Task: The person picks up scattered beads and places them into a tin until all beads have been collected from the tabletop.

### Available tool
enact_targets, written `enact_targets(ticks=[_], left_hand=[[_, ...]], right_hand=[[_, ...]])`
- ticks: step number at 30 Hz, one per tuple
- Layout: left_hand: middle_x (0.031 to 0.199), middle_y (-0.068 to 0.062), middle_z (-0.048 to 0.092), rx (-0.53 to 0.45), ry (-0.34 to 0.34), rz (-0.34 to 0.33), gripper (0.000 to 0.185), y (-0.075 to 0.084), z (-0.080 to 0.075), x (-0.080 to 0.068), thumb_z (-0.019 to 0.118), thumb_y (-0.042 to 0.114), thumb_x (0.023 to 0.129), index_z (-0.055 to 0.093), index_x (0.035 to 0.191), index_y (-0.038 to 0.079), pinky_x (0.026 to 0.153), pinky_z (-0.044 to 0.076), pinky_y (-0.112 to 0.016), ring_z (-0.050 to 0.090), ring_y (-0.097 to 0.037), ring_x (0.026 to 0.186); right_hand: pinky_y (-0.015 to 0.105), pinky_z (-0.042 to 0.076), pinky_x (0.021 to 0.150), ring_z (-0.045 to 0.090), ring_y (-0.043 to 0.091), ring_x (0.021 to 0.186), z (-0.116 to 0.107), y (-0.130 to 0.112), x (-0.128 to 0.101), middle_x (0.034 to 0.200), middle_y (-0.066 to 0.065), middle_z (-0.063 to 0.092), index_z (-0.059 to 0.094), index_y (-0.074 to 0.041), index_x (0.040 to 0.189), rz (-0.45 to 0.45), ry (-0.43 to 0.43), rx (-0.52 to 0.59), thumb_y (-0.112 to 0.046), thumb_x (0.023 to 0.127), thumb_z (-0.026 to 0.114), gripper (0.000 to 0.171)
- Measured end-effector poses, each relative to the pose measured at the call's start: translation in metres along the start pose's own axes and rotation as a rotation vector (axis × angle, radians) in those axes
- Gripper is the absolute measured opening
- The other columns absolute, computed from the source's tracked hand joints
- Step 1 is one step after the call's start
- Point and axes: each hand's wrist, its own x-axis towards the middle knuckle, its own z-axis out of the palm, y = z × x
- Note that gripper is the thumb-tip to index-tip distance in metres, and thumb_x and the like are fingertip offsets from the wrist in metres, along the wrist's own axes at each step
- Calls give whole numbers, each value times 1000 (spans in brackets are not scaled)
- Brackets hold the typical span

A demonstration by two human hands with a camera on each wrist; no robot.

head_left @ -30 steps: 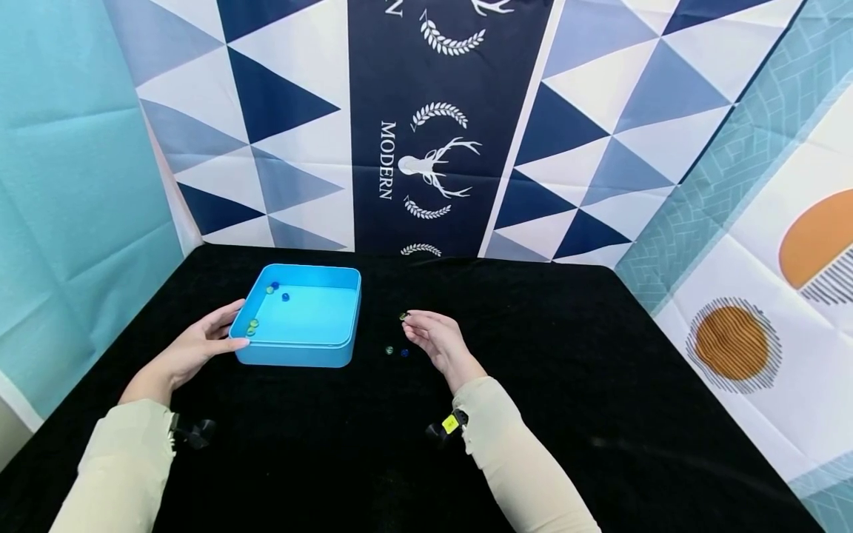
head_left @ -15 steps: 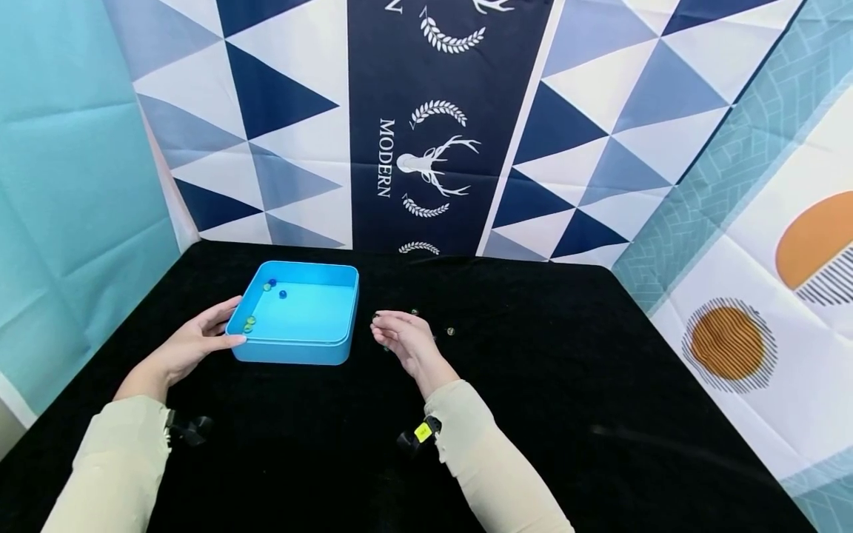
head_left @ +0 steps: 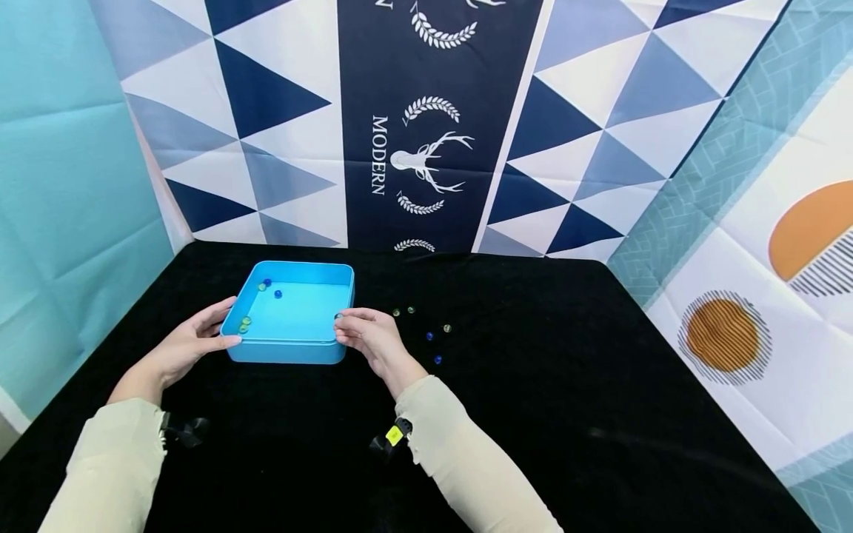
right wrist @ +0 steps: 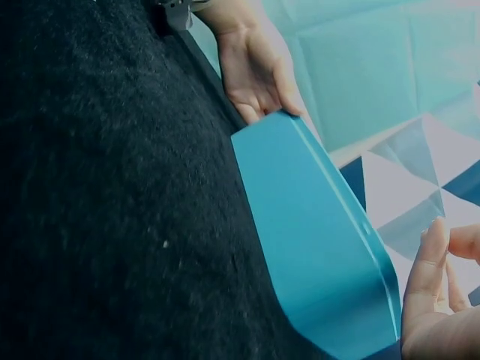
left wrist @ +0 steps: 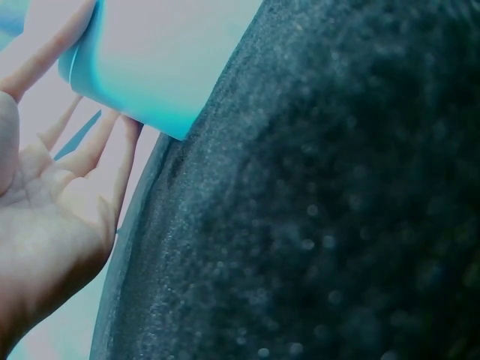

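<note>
Blue square tray (head_left: 293, 348) on the black-clothed counter (head_left: 533, 414), toward its left half. Left hand (head_left: 183, 348) against the tray's left wall, fingers fairly straight along the rim, thumb at the near corner: a light, open grip, bracing rather than clasping; same seen from the left wrist view, palm spread beside the tray (left wrist: 142, 67). Right hand (head_left: 366, 337) at the tray's right rim, fingertips pinched on a small green marble (head_left: 338, 316) held just over the edge, not yet let go. Inside the tray, four or five marbles: two near the far-left corner (head_left: 266, 284), one a little farther in (head_left: 278, 294), two by the left wall (head_left: 244, 323). Loose on the counter to the right of the tray, five more: a pair of greenish ones (head_left: 403, 311), a blue one (head_left: 429, 336), a yellowish one (head_left: 447, 328), another blue one nearest the body (head_left: 437, 360). By that count, roughly half gathered, one in transit, five left outside
</note>
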Motion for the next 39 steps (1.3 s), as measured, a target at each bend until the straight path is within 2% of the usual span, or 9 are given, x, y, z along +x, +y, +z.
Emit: enact_targets(ticks=[7, 15, 19, 25, 39], left_hand=[[152, -23, 7, 2, 4, -3, 86, 2, 0, -3, 65, 23, 88, 7, 151, 12, 103, 18, -60, 15, -42, 133], [152, -24, 7, 6, 0, 0, 85, 3, 0, -2, 64, 23, 89, 6, 151, 13, 102, 18, -61, 15, -42, 133], [152, -23, 6, -7, -2, -5, 85, 3, 0, -3, 64, 22, 89, 6, 151, 12, 102, 18, -61, 15, -42, 133], [152, -22, 7, -6, 0, -11, 86, 4, 1, -3, 65, 23, 89, 6, 151, 12, 103, 18, -60, 15, -41, 133], [152, -22, 6, -12, -2, -14, 85, 4, 1, -2, 63, 20, 90, 5, 151, 12, 103, 18, -60, 15, -41, 133]], right_hand=[[26, 53, 67, 63, 13, 66, 16, -5, 0, 76, 8, 67, 68, 3, 100, 17, -15, -73, 3, 79, 69, 21], [25, 53, 65, 63, 13, 64, 27, -4, 2, 75, 9, 67, 69, 1, 96, 30, -9, -63, 4, 78, 69, 19], [26, 54, 65, 64, 13, 64, 29, -2, 3, 75, 9, 67, 69, 3, 99, 35, -3, -55, 5, 78, 69, 21], [26, 53, 66, 64, 13, 66, 27, -2, 1, 77, 9, 67, 64, 8, 109, 33, -19, -63, 4, 79, 68, 30], [26, 53, 69, 64, 13, 69, 4, -4, -11, 83, 11, 68, 64, 6, 110, 24, -52, -107, 0, 82, 67, 28]])
